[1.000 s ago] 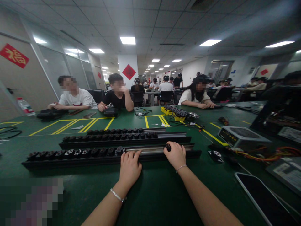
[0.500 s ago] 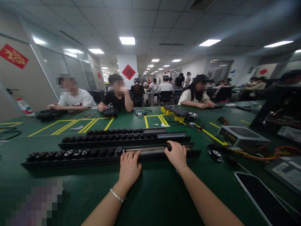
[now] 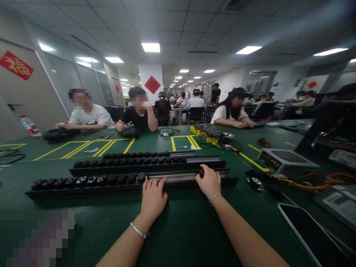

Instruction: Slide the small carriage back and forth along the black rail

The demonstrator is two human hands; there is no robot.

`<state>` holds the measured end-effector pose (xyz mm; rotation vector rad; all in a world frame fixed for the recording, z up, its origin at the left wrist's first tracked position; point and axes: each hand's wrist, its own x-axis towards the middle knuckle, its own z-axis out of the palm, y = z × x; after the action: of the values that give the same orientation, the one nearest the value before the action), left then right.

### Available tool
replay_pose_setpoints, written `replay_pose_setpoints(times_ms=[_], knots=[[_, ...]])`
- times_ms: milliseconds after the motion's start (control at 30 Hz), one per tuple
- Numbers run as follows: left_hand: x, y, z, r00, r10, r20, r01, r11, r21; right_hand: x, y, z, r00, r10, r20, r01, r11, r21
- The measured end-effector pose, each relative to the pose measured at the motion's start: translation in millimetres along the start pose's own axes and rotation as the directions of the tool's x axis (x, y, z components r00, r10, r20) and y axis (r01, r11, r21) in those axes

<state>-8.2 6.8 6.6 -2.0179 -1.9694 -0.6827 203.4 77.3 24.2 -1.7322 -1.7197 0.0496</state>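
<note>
A long black rail (image 3: 83,188) lies across the green table in front of me, with a row of several small black round parts (image 3: 91,180) seated along its left half. My left hand (image 3: 153,198) rests on the rail's front edge, fingers curled down onto it. My right hand (image 3: 209,182) is further right on the same rail, its fingertips pinched on one small black round part (image 3: 201,172) just over the rail's metal channel. Two more black rails (image 3: 144,162) with rows of the same parts lie behind it.
A grey power supply box (image 3: 286,160) with loose wires sits to the right, a small fan (image 3: 255,182) near it, and a dark phone (image 3: 311,233) lies at the near right. Three people sit along the table's far side. Cables and a yellow power strip (image 3: 205,132) lie beyond the rails.
My right hand has crept slightly right and away along the rail with the small black part. My left hand has stayed put.
</note>
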Motion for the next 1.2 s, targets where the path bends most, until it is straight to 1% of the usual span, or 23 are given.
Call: replay_pose_setpoints(times_ms=[333,533,833,1000,1200], knots=[[0.3,-0.6,0.8,1.0,-0.003,0.001,0.003,1.0,-0.005,1.2,3.2,0.2,1.0,0.01,0.001,-0.01,1.0,0.016],[-0.2,-1.3,2.9,1.0,0.005,-0.011,-0.005,1.0,-0.002,0.5,8.0,-2.7,0.999,0.028,-0.041,-0.031,0.998,-0.064],[-0.1,-1.4,2.2,1.0,0.012,-0.021,-0.012,1.0,-0.007,3.2,14.2,-5.7,0.999,0.045,-0.025,-0.046,0.997,-0.058],[-0.2,-0.3,0.5,1.0,0.007,-0.01,-0.007,1.0,-0.001,3.5,16.3,-5.5,0.997,0.065,-0.034,-0.068,0.993,-0.101],[-0.4,-1.1,1.7,1.0,0.004,-0.009,-0.004,1.0,0.002,5.1,18.5,-7.9,0.995,0.098,-0.004,-0.098,0.99,-0.102]])
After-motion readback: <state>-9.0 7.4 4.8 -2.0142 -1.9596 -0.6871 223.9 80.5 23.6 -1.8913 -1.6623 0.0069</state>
